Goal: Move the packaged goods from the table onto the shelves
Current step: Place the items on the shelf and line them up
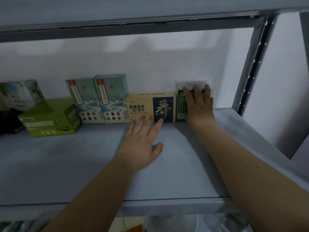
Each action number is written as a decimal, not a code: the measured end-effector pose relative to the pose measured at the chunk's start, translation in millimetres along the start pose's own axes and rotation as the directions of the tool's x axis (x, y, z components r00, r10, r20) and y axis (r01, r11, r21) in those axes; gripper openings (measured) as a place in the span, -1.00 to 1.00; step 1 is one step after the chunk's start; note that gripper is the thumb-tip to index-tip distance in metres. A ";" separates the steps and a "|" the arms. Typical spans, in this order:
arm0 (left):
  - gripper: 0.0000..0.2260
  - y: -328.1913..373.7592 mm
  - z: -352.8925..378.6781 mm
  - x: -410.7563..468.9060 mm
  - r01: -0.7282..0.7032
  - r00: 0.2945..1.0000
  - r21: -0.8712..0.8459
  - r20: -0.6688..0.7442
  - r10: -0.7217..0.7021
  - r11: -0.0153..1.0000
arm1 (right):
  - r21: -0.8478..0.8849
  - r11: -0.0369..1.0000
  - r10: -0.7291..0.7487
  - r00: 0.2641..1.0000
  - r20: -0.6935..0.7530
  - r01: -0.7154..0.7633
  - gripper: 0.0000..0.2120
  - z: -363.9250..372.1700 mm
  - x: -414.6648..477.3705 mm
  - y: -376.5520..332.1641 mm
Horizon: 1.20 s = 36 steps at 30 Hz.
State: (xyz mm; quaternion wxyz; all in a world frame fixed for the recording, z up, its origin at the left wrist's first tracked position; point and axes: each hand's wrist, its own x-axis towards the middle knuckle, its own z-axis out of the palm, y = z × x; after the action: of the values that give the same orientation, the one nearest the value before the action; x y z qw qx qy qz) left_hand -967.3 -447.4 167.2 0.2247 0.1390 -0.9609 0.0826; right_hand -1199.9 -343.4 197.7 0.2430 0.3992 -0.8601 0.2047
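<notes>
A row of packaged goods stands along the back of a grey metal shelf. My right hand lies flat against the front of a green and white package at the right end, fingers spread over it. My left hand is open, its fingertips touching the lower front of a beige and blue biscuit box beside that package. Left of it stand two tall teal boxes, then a green carton lying flat.
A rolled green and white bag lies on a dark object at the far left. The shelf above hangs low overhead. A perforated upright post bounds the right side. A lower level shows more goods beneath the shelf edge.
</notes>
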 end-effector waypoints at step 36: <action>-0.36 9.8 -53.6 -74.8 -0.220 0.976 -0.298 -0.065 0.210 0.929 | -0.023 1.000 -0.010 0.998 0.064 0.012 -0.24 -109.1 -214.4 -79.2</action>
State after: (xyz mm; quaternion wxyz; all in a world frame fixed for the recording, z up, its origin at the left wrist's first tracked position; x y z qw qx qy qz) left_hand -884.0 -409.0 179.6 0.2484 -0.0043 -0.9678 -0.0397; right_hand -989.0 -205.2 172.6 0.2209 0.4075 -0.8675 0.1805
